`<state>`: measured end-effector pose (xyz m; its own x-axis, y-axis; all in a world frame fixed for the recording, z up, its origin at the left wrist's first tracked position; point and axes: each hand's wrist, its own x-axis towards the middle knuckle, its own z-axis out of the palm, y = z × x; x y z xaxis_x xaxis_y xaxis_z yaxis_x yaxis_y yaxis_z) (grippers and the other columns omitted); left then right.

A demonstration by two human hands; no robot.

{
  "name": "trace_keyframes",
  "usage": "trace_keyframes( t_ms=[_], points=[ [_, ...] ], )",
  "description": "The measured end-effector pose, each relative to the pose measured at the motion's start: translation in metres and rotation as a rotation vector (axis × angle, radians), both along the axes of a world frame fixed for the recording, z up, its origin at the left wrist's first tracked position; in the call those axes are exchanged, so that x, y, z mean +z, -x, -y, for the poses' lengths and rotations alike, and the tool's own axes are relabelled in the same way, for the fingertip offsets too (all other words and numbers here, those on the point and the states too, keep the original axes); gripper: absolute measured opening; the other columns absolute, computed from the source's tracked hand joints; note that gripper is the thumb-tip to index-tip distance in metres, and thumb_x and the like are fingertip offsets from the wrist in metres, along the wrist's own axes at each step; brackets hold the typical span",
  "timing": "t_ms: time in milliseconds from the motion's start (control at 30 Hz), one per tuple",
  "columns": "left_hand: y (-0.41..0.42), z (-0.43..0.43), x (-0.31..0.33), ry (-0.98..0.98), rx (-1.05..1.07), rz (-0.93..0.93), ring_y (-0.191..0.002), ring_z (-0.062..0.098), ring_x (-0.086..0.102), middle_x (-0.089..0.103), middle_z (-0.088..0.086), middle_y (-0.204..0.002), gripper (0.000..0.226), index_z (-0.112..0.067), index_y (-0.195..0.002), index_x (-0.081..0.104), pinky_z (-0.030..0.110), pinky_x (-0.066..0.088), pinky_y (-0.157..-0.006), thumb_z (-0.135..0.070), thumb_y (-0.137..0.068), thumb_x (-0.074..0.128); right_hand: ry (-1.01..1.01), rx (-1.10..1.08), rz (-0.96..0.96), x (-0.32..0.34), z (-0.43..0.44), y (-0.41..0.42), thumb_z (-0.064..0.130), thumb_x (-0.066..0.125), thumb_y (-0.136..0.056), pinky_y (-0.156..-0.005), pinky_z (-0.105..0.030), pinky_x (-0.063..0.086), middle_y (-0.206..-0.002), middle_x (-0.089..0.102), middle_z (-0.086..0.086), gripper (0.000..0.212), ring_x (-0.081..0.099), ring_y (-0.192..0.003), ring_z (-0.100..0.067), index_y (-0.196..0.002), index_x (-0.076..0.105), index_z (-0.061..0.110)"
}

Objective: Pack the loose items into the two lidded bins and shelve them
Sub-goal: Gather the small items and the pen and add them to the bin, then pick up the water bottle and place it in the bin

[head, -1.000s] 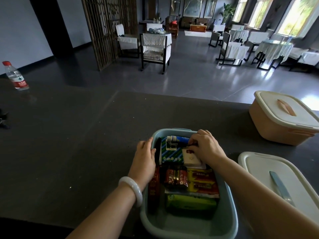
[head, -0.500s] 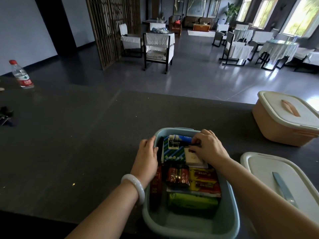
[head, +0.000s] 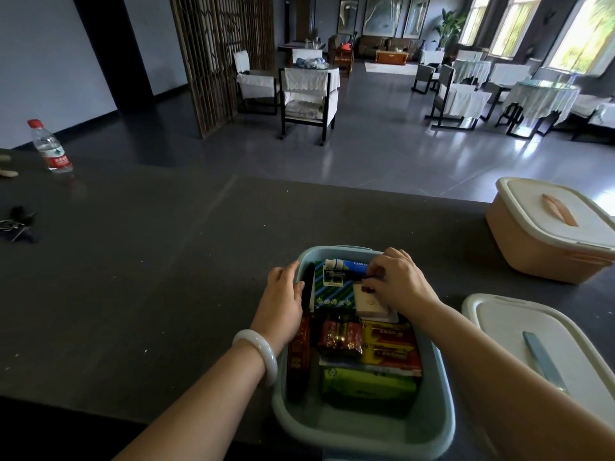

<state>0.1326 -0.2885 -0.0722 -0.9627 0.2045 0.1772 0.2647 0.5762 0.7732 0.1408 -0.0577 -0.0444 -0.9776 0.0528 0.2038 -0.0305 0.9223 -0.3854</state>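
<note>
Bench: a dark bench (head: 139,267) carries everything, with a dining room beyond its far edge.
Blue bin: the open blue bin (head: 362,439) stands at the bench's near edge, between the forearms, with no lid on it.
Contents: at the far end lie a white-capped tube (head: 346,263), a green floral box (head: 332,292) and a small white box (head: 369,304). Nearer are a red battery pack (head: 339,337), a yellow battery pack (head: 391,346) and a green packet (head: 366,384). A long red box (head: 299,356) stands against the left wall.
Left hand: the left hand (head: 283,296) grips the bin's left rim near the far corner. Its thumb is inside the wall and its fingers (head: 288,269) curl over the outside. A pale bangle (head: 258,354) sits on the wrist.
Right hand: the right hand (head: 399,284) reaches into the far end. Its fingers (head: 382,261) are curled narrow, the tips bunched at the tube's right end above the small white box. I cannot tell whether they pinch anything.
Peach bin: the peach bin (head: 532,251) stands at far right with its lid on, well apart from the blue bin.
Loose lid: a white lid (head: 512,331) with a blue handle lies flat just right of the blue bin.
Elsewhere: a water bottle (head: 50,148) stands far left, and a dark bunch of keys (head: 18,222) lies nearer.
</note>
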Motion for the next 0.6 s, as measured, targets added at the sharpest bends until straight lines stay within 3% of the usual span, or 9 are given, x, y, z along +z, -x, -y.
trace_keyframes(
  t_ms=[167,300,400,600],
  points=[
    [-0.002,0.01,0.007,0.06,-0.005,0.033,-0.108,0.01,0.051,0.043,0.004,-0.136,0.044,-0.016,-0.142,0.042,0.021,0.036,-0.087,-0.036,-0.102,0.04,0.023,0.046,-0.067,0.014,0.025,0.004,0.027,0.067,-0.088,-0.076,-0.025,0.036,-0.095,0.052,0.006,0.009,0.045,-0.099,-0.011,-0.09,0.068,0.019],
    [-0.009,0.049,0.006,0.2,0.097,0.059,-0.118,0.017,0.052,0.051,0.003,-0.131,0.041,-0.015,-0.135,0.049,0.032,0.041,-0.099,-0.038,-0.102,0.04,0.016,0.203,-0.104,0.028,0.07,0.018,0.028,0.061,-0.092,-0.079,-0.026,0.038,-0.095,0.053,0.006,0.013,0.047,-0.1,-0.013,-0.095,0.067,0.016],
    [-0.025,0.096,0.003,0.423,0.186,0.071,-0.114,0.018,0.054,0.053,0.001,-0.122,0.041,-0.018,-0.13,0.05,0.034,0.044,-0.098,-0.044,-0.1,0.04,-0.016,0.37,-0.053,0.032,0.121,0.03,0.031,0.062,-0.091,-0.083,-0.026,0.039,-0.096,0.054,0.006,0.015,0.049,-0.102,-0.015,-0.098,0.067,0.018],
    [-0.066,0.184,0.005,0.787,0.422,0.158,-0.116,0.024,0.049,0.049,0.004,-0.127,0.051,-0.016,-0.132,0.047,0.038,0.041,-0.096,-0.053,-0.099,0.034,-0.105,0.631,0.15,0.021,0.236,0.039,0.043,0.06,-0.09,-0.093,-0.033,0.044,-0.11,0.059,-0.004,0.032,0.054,-0.108,-0.022,-0.108,0.064,0.017]
  ],
)
